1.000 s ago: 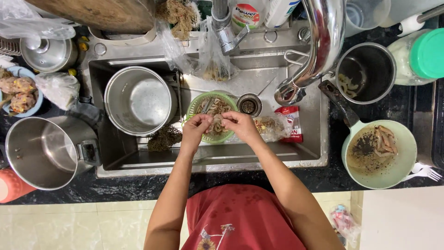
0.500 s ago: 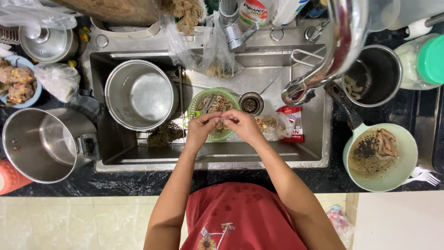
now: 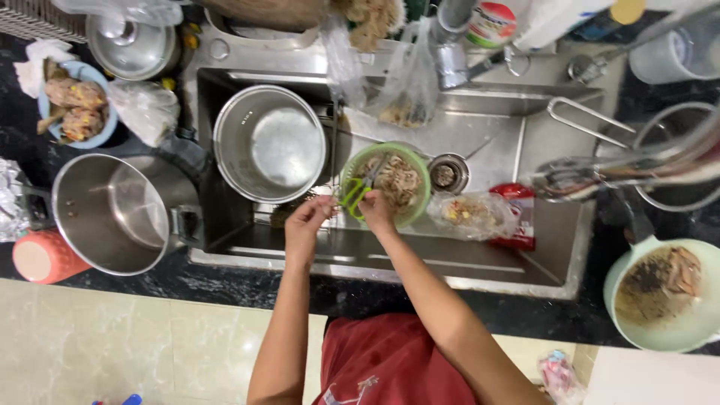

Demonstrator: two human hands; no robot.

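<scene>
- Left hand [image 3: 306,219] pinched shut on something small at the near edge of the green bowl [image 3: 420,174]; too small to tell what.
- Right hand [image 3: 375,208] closed around the green-handled scissors [image 3: 358,190], blades angled over the bowl's pale, stringy contents.
- Bowl sitting in the steel sink [image 3: 480,259], just beside the drain and next to an empty steel pot [image 3: 268,144].
- Judged partway through: bowl looks well filled with pieces, yet trimming apparently not finished, with scissors in grip and 1 piece between the fingers.
- Clear bag of scraps [image 3: 472,214] lying in the sink to the right of the bowl.
- On the dark worktop [image 3: 262,281]: 1 large steel pot [image 3: 120,214] to the left, 1 pale green pan [image 3: 664,296] holding dark residue to the right.
</scene>
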